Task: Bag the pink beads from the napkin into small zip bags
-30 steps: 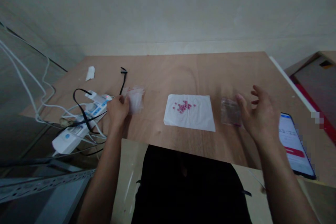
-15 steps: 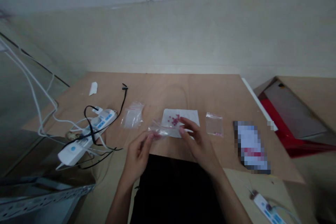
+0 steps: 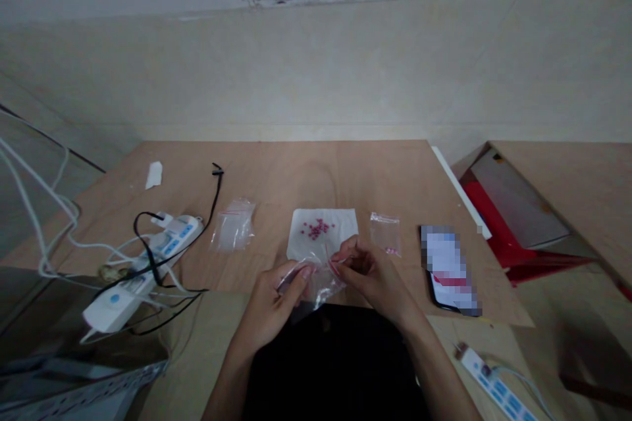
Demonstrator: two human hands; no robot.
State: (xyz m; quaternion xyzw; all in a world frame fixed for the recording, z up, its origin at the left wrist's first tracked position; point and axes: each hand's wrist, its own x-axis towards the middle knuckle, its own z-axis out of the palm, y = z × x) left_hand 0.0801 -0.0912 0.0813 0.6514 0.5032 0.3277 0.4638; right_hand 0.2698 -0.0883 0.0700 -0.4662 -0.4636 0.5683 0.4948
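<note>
My left hand (image 3: 279,299) pinches one side of a clear zip bag (image 3: 320,281) with a red strip along its mouth. On the other side, my right hand (image 3: 372,276) grips the bag's edge, its thumb and fingers closed. Just beyond the hands lies a white sheet (image 3: 343,220) bearing several small dark-pink beads (image 3: 317,229). Right of the sheet rests another clear zip bag (image 3: 385,233) with a few pink beads at its bottom. A stack of clear zip bags (image 3: 234,227) lies to the left. Whether the held bag contains anything is unclear.
A white power strip (image 3: 121,302) tangled with black and white cables sits at the left of the wooden table (image 3: 276,177). At the right is a phone (image 3: 449,276). A second power strip (image 3: 496,385) lies lower right, and a red box (image 3: 494,230) stands beyond the edge.
My right hand has left the beads on the sheet and now grips the bag alongside my left hand. The bag has come closer to my body. The view has shifted slightly.
</note>
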